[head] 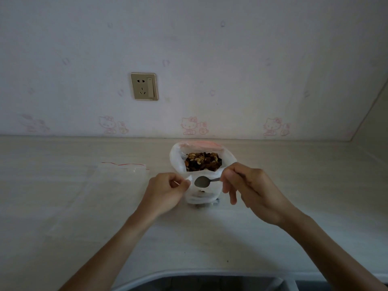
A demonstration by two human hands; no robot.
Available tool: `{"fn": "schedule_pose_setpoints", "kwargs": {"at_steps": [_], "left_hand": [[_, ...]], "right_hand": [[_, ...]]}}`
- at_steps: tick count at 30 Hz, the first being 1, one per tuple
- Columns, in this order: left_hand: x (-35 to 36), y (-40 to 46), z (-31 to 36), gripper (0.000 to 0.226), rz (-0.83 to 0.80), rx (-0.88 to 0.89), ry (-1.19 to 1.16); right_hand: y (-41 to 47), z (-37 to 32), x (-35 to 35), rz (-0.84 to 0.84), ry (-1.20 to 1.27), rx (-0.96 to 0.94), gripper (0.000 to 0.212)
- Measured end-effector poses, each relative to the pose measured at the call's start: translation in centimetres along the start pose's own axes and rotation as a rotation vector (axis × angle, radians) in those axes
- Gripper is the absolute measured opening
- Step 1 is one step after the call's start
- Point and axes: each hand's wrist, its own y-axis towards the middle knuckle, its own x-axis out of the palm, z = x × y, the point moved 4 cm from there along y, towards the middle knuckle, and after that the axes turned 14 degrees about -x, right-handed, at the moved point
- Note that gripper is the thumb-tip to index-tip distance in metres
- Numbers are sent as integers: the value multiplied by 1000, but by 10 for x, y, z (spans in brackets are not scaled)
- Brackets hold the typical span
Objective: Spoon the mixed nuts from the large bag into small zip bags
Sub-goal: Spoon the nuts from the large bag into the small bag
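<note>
Your left hand (168, 191) pinched only 1 edge of the small zip bag (201, 191) while your right hand (249, 185) gripped the empty spoon (202, 182) over it, so the limp mouth could have sagged and spilled nuts onto the counter (189, 238).

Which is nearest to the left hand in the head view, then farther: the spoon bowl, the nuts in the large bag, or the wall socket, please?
From the left hand:
1. spoon bowl, just right of it.
2. nuts, behind, in the large bag.
3. wall socket, up on the wall.

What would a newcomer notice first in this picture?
The large bag of mixed nuts stands open at the counter's centre. Before it, the right hand holds an empty spoon above a small zip bag whose edge the left hand pinches.
</note>
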Motion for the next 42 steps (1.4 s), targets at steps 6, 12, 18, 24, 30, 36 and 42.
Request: {"fn": "schedule_pose_setpoints", "kwargs": {"at_steps": [6, 12, 18, 24, 30, 36, 42], "left_hand": [[-9, 8, 0, 38, 26, -10, -28], [-9, 33, -2, 61, 74, -139, 11], [6, 50, 12, 38, -1, -147, -152], [13, 55, 5, 33, -107, -130, -281], [15, 54, 1, 47, -167, -122, -327], [15, 55, 2, 50, -168, -123, -430], [14, 52, 4, 52, -171, -76, -446]], "right_hand": [[14, 30, -15, 351, 285, 188, 33], [31, 64, -11, 443, 359, 452, 37], [33, 86, -8, 468, 295, 565, 38], [41, 100, -4, 490, 275, 621, 35], [40, 107, 7, 524, 317, 603, 34], [39, 105, 9, 506, 342, 560, 34], [43, 100, 20, 436, 336, 520, 33]]}}
